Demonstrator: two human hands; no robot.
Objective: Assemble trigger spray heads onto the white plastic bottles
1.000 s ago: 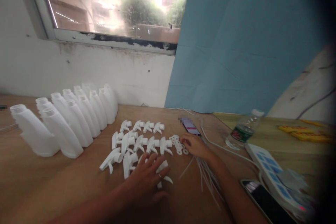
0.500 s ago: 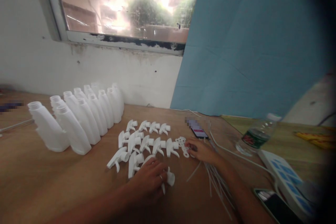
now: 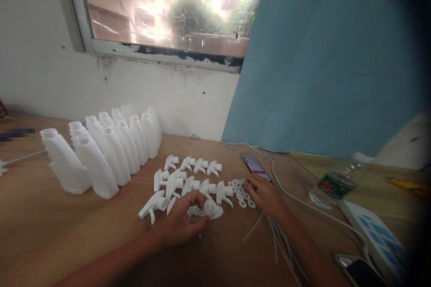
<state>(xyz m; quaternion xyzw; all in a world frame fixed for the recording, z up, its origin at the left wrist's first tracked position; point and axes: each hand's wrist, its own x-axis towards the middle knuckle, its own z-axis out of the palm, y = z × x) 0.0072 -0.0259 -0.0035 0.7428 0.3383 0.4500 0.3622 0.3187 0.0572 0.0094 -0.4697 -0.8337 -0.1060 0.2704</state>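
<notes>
My left hand (image 3: 186,219) is closed around a white trigger spray head (image 3: 211,209), its round collar turned up toward me. Close behind it, several more white spray heads (image 3: 174,185) lie in rows on the wooden table. My right hand (image 3: 267,197) is at the edge of a small group of flat white ring washers (image 3: 241,193). Its fingertips are pinched together over the group's right side, and whatever is between them is too small to make out. Thin white tubes (image 3: 276,237) lie partly under my right forearm.
Several white open-necked bottles (image 3: 101,157) stand in two rows at the left. A phone (image 3: 257,168) lies behind the washers. To the right are a clear water bottle (image 3: 338,181), a white power strip (image 3: 373,233) with a cable, and another phone (image 3: 357,271).
My left hand has turned the spray head so its collar faces up. My right hand has shifted from on top of the washers to their right edge, uncovering more of them. The view has moved slightly.
</notes>
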